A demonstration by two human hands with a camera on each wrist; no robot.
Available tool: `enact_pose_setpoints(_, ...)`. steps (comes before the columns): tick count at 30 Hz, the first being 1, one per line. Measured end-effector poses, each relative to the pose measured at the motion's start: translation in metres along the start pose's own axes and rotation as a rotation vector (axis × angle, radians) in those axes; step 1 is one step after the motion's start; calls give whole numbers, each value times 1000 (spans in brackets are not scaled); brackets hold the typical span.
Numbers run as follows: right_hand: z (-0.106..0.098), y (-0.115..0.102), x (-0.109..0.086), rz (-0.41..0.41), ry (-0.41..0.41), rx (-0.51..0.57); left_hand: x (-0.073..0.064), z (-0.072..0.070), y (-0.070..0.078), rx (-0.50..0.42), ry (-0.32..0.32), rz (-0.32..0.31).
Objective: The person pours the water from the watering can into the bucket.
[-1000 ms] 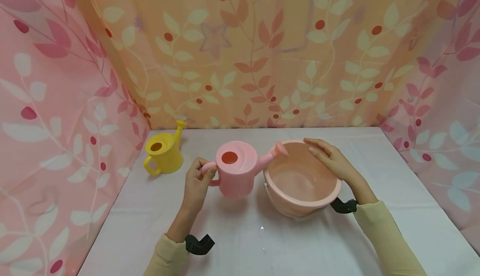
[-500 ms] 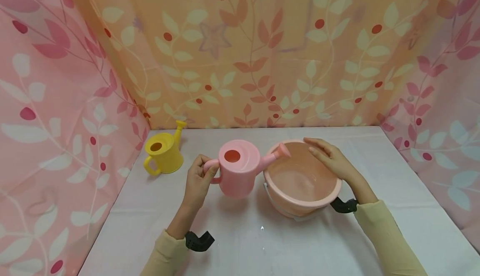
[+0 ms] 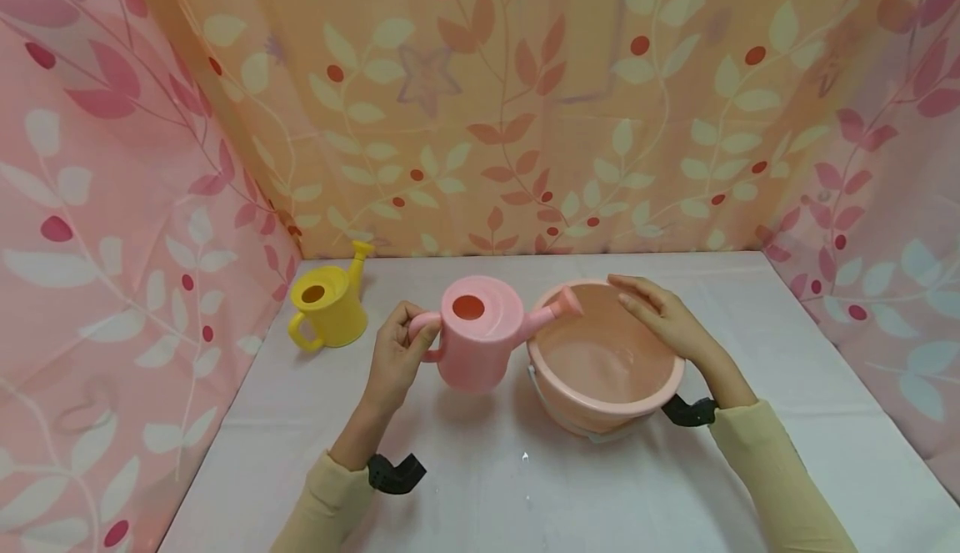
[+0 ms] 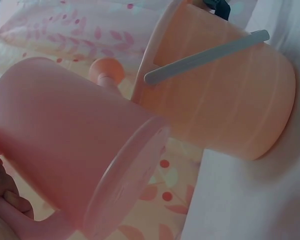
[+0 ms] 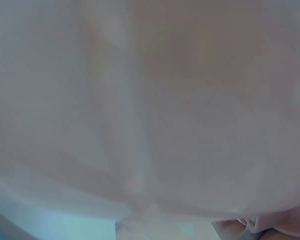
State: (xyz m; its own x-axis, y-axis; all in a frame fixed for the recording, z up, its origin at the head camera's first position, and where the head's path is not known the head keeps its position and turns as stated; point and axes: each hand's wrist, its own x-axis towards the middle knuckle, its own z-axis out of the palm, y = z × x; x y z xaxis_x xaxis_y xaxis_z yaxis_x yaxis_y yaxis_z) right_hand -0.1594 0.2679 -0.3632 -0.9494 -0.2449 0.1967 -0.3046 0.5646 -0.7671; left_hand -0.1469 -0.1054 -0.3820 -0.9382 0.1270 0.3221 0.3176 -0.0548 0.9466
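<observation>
The person's left hand [image 3: 397, 353] holds the pink watering can [image 3: 476, 349] by its looped handle, its grip narrow, with the thumb on the near side and the fingers wrapped behind. The pink watering can is raised off the surface [image 3: 465, 511], in the middle of the head view, and its underside shows in the left wrist view. Its round filling hole faces up, and its spout [image 3: 537, 319] points to the right, the flared end reaching past the rim of the peach bucket [image 3: 566, 409], over the mouth.

The peach bucket stands on the surface just right of the pink watering can. The right hand [image 3: 663, 319] holds it at the far right part of the rim, the thumb over the inner side and the fingers along the outer edge, so this grip has the bucket wall in it. A thin pale carrying handle [image 4: 207, 57] hangs against the outside of the peach bucket. The right wrist view is mostly a blurred, close pale shape.

The yellow watering can [image 3: 337, 315] stands upright on the surface at the far left, well apart from the peach bucket, its spout pointing away. Black bands [image 3: 395, 474] sit at both wrists, beside light sleeves [image 3: 330, 495]. Leaf-patterned cloth [image 3: 480, 132] hangs behind and on both sides.
</observation>
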Motion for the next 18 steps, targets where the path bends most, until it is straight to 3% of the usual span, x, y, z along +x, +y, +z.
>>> enact_pose_setpoints(18, 0, 1, 1, -5, -6, 17, 8, -2, 9, 37, -66, 28)
